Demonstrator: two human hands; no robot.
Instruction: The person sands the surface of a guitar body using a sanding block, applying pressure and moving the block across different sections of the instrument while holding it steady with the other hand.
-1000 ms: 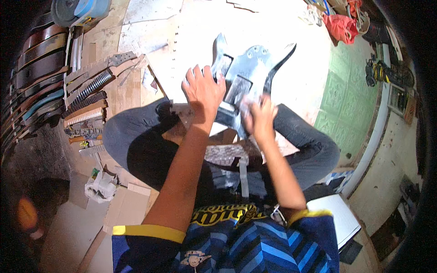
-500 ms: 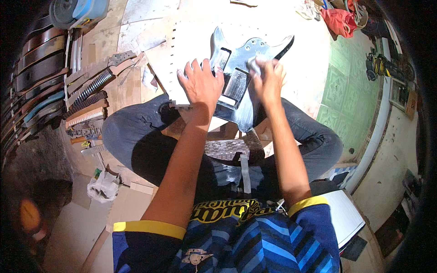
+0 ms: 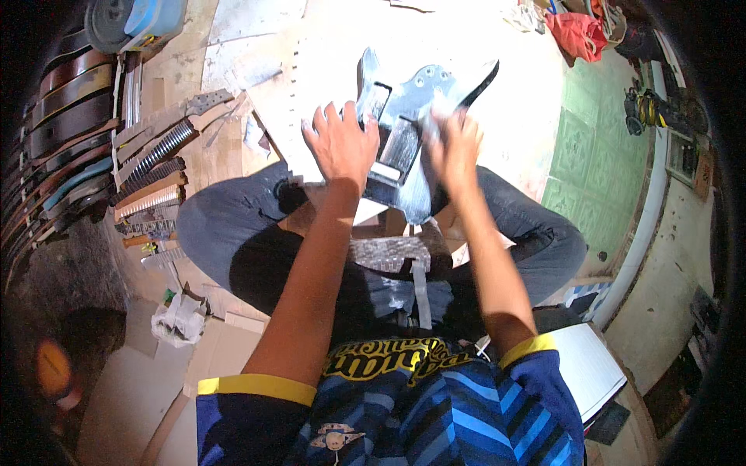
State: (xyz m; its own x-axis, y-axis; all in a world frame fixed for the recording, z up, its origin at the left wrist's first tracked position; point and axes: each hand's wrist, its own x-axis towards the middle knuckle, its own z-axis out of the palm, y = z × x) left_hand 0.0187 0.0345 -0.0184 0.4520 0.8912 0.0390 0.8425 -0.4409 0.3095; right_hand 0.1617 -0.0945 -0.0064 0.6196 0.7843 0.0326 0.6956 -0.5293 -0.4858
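Dark guitar body (image 3: 408, 102), 2 horns (image 3: 367, 71), whitish smears, rectangular cutouts (image 3: 400, 147)

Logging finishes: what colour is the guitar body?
Guitar body: black and grey with whitish patches; head view.

You have on a navy shirt (image 3: 416, 446) at six o'clock, its front crossed by zigzag chevrons in lighter and darker blue. Chunky yellow-and-black lettering (image 3: 396, 359) runs across it, and toward seven o'clock from that sits a small pale emblem (image 3: 336, 440). Your left sleeve (image 3: 249, 423), at seven o'clock, and right sleeve (image 3: 553, 396), between four and five, are short and dark blue — each edged with a yellow band. Your left hand (image 3: 340, 147) and right hand (image 3: 460, 155) are bare. Your trousers (image 3: 536, 237), showing at nine and three o'clock, are charcoal — greyer over the knees.
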